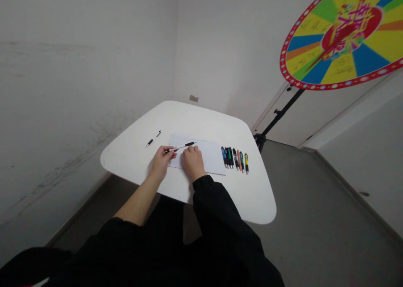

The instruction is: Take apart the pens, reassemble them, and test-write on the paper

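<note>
My left hand [163, 159] pinches one end of a thin pen part [182, 146], a pale rod with a black tip, held just above a white sheet of paper [210, 156]. Beside it, my right hand [194, 160] rests on the sheet with its fingers curled near the rod; what it holds, if anything, is hidden. A black and silver pen piece [153, 139] lies on the white table [176, 119] to the left, apart from both hands.
Several pens [234, 158] in blue, black, green, pink and yellow lie in a row right of the paper. A colourful prize wheel [341, 35] on a black stand [278, 115] rises behind the table's right corner. White walls close in at left and back.
</note>
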Tool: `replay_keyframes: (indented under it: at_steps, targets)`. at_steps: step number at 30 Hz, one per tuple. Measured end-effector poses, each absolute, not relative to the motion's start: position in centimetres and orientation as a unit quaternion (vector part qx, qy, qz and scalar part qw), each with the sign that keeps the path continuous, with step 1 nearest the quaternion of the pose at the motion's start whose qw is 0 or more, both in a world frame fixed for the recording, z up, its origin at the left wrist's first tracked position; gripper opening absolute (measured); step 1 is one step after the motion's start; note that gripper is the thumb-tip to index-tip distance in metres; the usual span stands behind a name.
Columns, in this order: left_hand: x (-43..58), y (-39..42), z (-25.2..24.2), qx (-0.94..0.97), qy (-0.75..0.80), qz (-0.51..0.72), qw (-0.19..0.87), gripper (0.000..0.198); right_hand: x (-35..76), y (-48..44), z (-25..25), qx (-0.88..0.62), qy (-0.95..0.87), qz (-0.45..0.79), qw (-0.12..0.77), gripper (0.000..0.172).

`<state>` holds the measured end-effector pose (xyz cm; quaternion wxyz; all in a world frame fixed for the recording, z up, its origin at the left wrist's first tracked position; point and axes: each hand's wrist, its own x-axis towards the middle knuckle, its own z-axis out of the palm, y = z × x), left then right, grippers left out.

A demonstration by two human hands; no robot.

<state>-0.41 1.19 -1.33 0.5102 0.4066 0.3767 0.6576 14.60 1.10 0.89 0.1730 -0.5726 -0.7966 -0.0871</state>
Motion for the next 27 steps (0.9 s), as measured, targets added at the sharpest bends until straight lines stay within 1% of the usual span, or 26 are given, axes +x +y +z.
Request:
replay_keyframes:
  at_steps: [3, 5, 9, 12, 15, 19, 22, 27]
  targets:
    - [-0.4, 1.3, -1.4, 0.409, 0.378, 0.657, 0.508, 0.031, 15.0, 1.4, 0.5, -0.559, -0.8, -0.073, 0.207, 0.025]
    - [-0.4, 1.3, -1.4, 0.407, 0.379, 0.656, 0.51, 0.031, 15.5, 1.6, 0.1, -0.563, -0.786, -0.047, 0.252, 0.026]
    - [-0.4, 1.3, -1.4, 0.405, 0.384, 0.654, 0.51, 0.031, 16.7, 1.6, -0.3, -0.575, -0.722, 0.037, 0.383, 0.022]
    - [-0.4, 1.3, -1.4, 0.413, 0.393, 0.648, 0.506, 0.03, 17.9, 1.3, -0.5, -0.548, -0.661, 0.109, 0.501, 0.026]
    - [-0.4, 1.3, -1.4, 0.423, 0.397, 0.641, 0.504, 0.03, 19.1, 0.8, -0.4, -0.527, -0.6, 0.165, 0.579, 0.03]
    - [-0.3, 1.3, -1.3, 0.429, 0.397, 0.637, 0.502, 0.03, 20.2, 0.3, -0.1, -0.515, -0.567, 0.196, 0.612, 0.032]
    - [-0.3, 1.2, -1.2, 0.43, 0.399, 0.637, 0.5, 0.029, 20.4, 0.2, -0.1, -0.509, -0.543, 0.22, 0.631, 0.029]
    - [-0.3, 1.0, -1.2, 0.44, 0.399, 0.63, 0.5, 0.029, 20.2, 0.5, -0.1, -0.463, -0.468, 0.319, 0.682, 0.026]
